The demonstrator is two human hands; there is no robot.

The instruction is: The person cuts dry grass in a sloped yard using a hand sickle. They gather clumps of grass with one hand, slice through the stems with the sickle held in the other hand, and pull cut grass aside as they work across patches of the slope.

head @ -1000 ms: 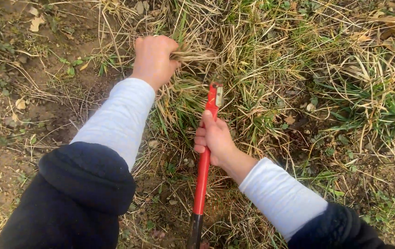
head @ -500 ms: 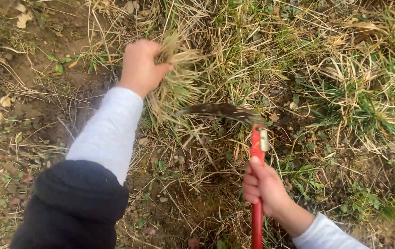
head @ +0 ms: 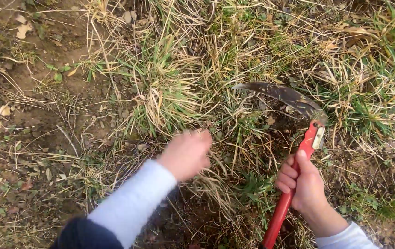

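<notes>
My right hand (head: 301,185) grips the red handle of a sickle (head: 294,168) at the lower right. Its dark curved blade (head: 280,94) arcs up and to the left over the grass. My left hand (head: 186,154) is blurred with motion near the centre, fingers curled, just below a clump of dry and green grass (head: 167,99). Pale dry stalks (head: 213,186) lie right under that hand. Whether they are in its grip is unclear. Both arms wear white sleeves under dark cuffs.
Bare brown soil with dead leaves (head: 22,30) covers the left side. Thicker green and straw-coloured grass (head: 372,92) fills the top and right. Small stones (head: 141,146) lie near the clump's base.
My left hand has dropped from the grass tuft at the top back toward me. The sickle has swung to the right, its blade now clear of the clump.
</notes>
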